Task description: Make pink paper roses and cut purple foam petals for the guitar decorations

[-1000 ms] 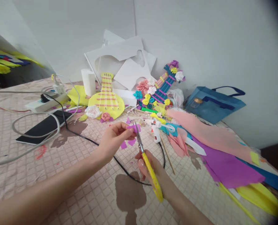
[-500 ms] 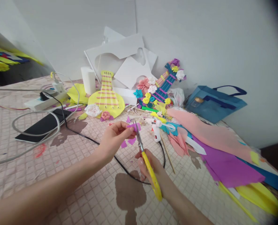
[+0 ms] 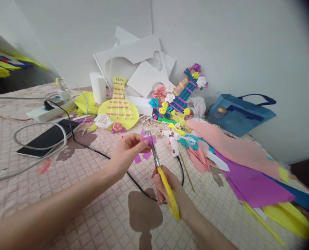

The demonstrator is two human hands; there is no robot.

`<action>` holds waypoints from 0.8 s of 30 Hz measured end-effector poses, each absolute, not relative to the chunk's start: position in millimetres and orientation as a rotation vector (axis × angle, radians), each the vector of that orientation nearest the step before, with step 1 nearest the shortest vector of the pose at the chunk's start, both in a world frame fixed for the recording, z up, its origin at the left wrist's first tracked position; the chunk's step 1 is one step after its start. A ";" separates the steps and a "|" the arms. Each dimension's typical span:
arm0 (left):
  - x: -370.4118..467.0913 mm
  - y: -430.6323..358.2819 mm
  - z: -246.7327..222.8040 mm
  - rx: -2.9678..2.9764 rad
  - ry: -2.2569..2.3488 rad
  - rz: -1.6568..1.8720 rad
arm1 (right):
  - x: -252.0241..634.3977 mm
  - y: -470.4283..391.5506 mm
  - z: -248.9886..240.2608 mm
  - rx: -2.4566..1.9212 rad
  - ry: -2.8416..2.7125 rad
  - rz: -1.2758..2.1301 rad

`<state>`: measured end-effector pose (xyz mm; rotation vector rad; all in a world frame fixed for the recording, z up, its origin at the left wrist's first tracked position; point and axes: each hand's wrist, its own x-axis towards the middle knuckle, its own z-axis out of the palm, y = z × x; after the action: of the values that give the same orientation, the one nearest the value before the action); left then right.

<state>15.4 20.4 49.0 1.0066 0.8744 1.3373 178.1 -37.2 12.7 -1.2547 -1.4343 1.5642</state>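
In the head view, the left hand (image 3: 128, 152) holds a small purple paper piece (image 3: 154, 140) above the tabletop (image 3: 97, 222). Its fingers (image 3: 145, 143) are pinched on one end of the paper, probably so that the other end stays free and flat for the blades. The right hand (image 3: 171, 185) has its fingers closed around the yellow handle of the scissors (image 3: 167, 189), which point away from the body; this seems to let the blades meet the paper from the near side. The blades are at the paper, but I cannot tell how deep they have cut.

Purple scraps (image 3: 138, 159) lie below the left hand, perhaps because they fell there from cutting. The glue gun (image 3: 174, 147) lies just beyond the right hand, within easy reach, I think, with a wooden stick (image 3: 187, 172) near it. Farther back, a yellow guitar shape (image 3: 118, 119) leans upright, maybe to keep the tabletop free for working.
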 end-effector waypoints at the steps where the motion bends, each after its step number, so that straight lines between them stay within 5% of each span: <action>1: 15.3 20.7 48.9 1.004 0.868 1.337 | 177.6 -37.5 13.3 -1.261 -1.431 1.567; 24: 10.0 26.8 45.8 0.968 0.846 1.139 | 178.4 -32.5 9.2 -1.227 -1.279 1.621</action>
<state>10.0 26.8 45.8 0.9677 0.8461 1.1389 178.4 -32.5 9.2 -1.2269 -1.2786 1.6214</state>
